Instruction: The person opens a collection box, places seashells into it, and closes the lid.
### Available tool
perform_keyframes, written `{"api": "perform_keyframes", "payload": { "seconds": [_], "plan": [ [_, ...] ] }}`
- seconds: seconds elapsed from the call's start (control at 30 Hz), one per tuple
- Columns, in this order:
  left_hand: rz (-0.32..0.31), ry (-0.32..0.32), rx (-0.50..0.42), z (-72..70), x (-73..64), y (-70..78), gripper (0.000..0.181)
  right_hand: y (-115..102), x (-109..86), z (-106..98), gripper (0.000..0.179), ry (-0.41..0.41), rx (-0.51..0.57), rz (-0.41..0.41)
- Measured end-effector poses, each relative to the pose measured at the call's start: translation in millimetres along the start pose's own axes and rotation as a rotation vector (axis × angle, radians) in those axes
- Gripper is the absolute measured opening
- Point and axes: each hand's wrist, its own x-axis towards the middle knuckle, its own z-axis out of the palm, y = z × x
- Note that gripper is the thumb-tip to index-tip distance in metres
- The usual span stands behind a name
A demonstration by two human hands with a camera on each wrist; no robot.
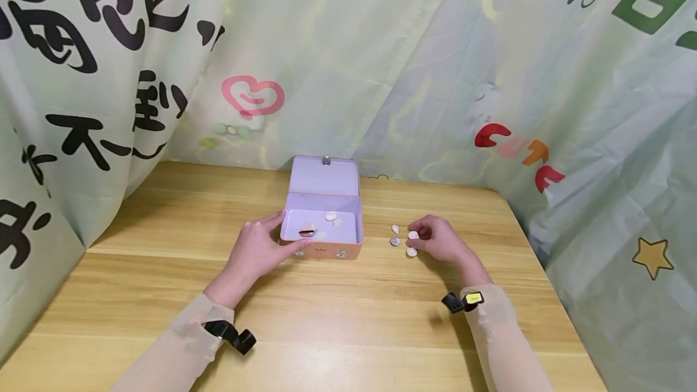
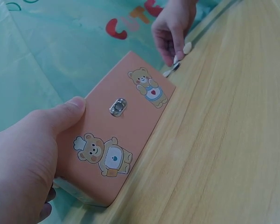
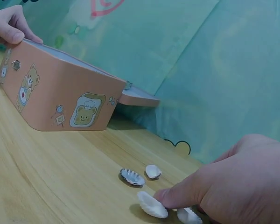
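Note:
An orange tin box [image 1: 321, 251] with bear pictures stands with its lid [image 1: 325, 176] raised and its pale lilac inside showing. My left hand [image 1: 256, 250] grips its left side, thumb on the front near the rim. Several shells lie in it, among them a white shell [image 1: 331, 216] and a brown-edged shell [image 1: 307, 231]. To the right of the box, my right hand [image 1: 440, 239] pinches a white shell [image 3: 189, 215] at the table, partly hidden by the fingers. Around it lie a white shell [image 3: 151, 205], a dark ridged shell [image 3: 131, 177] and a small white shell [image 3: 153, 171].
The wooden table [image 1: 348, 325] runs back to a pale green printed curtain [image 1: 348, 65], which also hangs at both sides. A black wrist camera [image 1: 231, 334] sits on the left sleeve, and another camera [image 1: 461, 302] on the right.

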Motion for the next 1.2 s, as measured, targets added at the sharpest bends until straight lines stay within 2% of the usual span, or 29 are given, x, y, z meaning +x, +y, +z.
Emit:
{"api": "perform_keyframes", "payload": {
  "seconds": [0.3,0.63,0.77,0.9,1.2],
  "plan": [
    [-0.01,0.0,-0.005,-0.4,-0.4,0.9,0.097,-0.2,-3.7,-0.5,0.024,0.012,-0.009,-0.021],
    [-0.003,0.001,0.001,-0.5,-0.4,0.7,0.096,-1.1,-1.9,-0.8,0.029,0.038,0.024,-0.007],
    [-0.013,0.0,0.005,-1.0,-0.3,0.3,0.098,-7.6,1.3,-3.7,0.025,0.046,0.038,-0.001],
    [-0.01,0.002,0.007,-1.3,-0.1,-0.1,0.1,-17.1,4.4,-7.3,0.028,0.054,0.075,0.0],
    [-0.002,0.003,-0.006,-0.1,0.6,0.2,0.097,-40.4,14.4,-10.7,0.037,0.077,0.067,-0.068]
  ]
}}
